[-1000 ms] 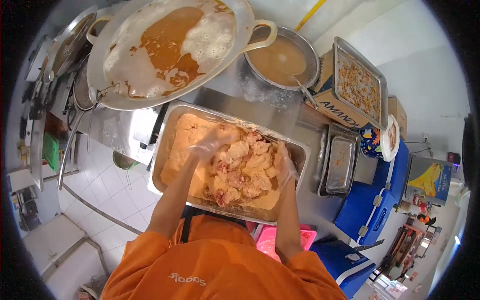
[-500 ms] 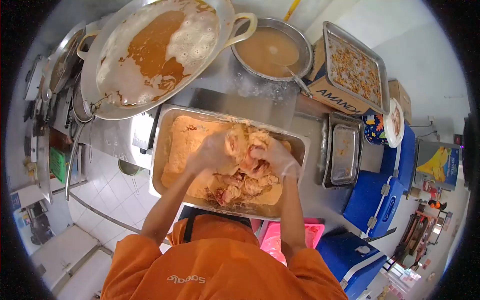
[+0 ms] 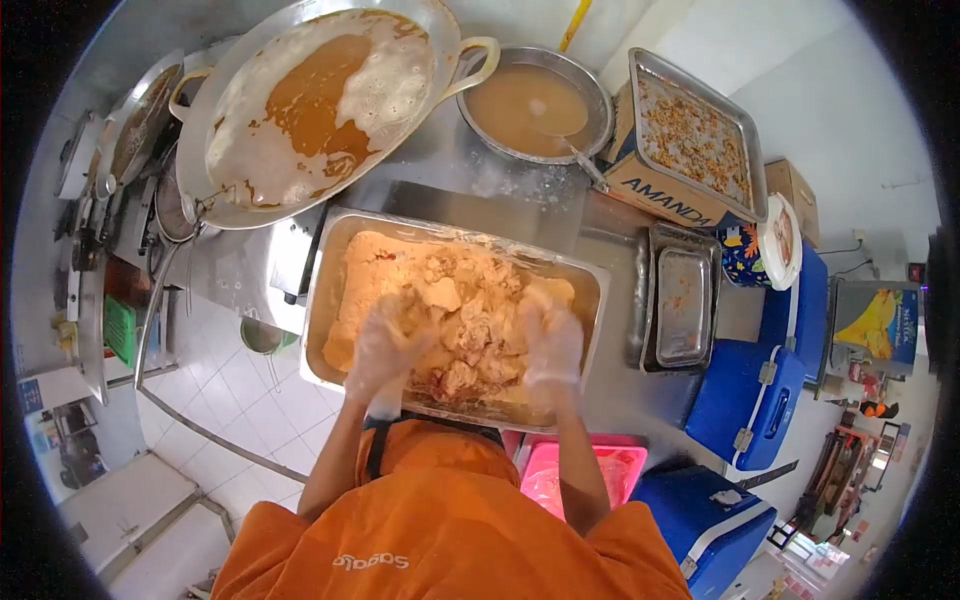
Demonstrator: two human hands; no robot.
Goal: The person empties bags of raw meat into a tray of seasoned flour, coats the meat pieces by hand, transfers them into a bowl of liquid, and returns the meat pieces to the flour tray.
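A steel pan (image 3: pixel 312 345) holds pale orange flour (image 3: pixel 372 265) with a pile of flour-coated raw meat pieces, seemingly chicken (image 3: pixel 475 330), in its middle. My left hand (image 3: pixel 383 350), in a thin clear glove, is at the left side of the pile, fingers apart and somewhat blurred. On the pile's right side is my right hand (image 3: pixel 553 350), gloved too, its fingers stretched into the flour and smeared by motion. Neither hand visibly grips a piece. Fingertips of both hands are partly hidden by flour.
A wide wok (image 3: pixel 200 205) of foamy oil stands at upper left. Behind the pan is a bowl (image 3: pixel 603 115) of cloudy liquid with a handled utensil (image 3: pixel 588 168). Rectangular trays (image 3: pixel 650 345), a box (image 3: pixel 655 190) and blue coolers (image 3: pixel 740 400) line the right; a pink tub (image 3: pixel 635 460) sits below.
My hands have lowered and moved apart, letting go of the meat pieces they held up. Those pieces now lie in the flour, more thickly coated. The view has shifted slightly.
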